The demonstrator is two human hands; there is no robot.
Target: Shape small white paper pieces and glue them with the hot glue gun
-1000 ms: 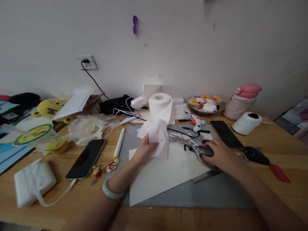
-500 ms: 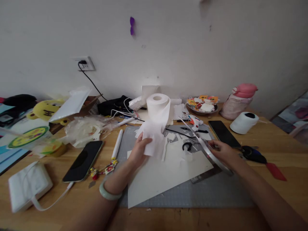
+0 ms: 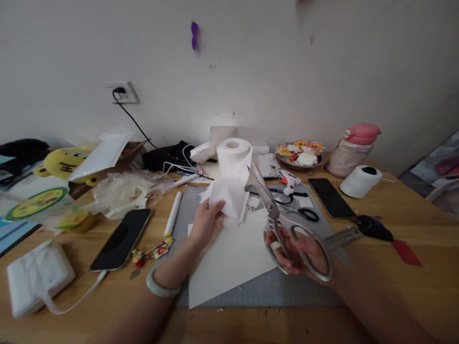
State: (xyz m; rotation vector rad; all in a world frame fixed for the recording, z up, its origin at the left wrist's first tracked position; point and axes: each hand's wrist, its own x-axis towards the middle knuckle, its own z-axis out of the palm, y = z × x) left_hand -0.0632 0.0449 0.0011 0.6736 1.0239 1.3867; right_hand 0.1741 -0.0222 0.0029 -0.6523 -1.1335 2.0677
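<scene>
Between its thumb and fingers, my left hand [image 3: 207, 223] pinches the loose end of a white paper strip [image 3: 229, 193], which runs back to an upright paper roll [image 3: 234, 155]. My right hand [image 3: 292, 251] grips large silver scissors [image 3: 273, 210], with fingers through the handle loops. The blades are slightly parted and point up and away, just right of the strip. Under both hands lies a white sheet [image 3: 229, 272] on a grey cutting mat [image 3: 265, 294].
Left are a phone [image 3: 121, 239], a white power bank [image 3: 41, 277] and a white pen [image 3: 173, 213]. Right are a second phone [image 3: 330, 197], a thread cone [image 3: 361, 181], a pink bottle [image 3: 353, 150] and a steel ruler [image 3: 344, 238]. A glue gun [image 3: 289, 181] and a bowl [image 3: 299, 166] sit behind.
My right hand has moved left toward the paper, turning the scissors so their blades point upward. My left hand still holds the strip and has raised its end slightly.
</scene>
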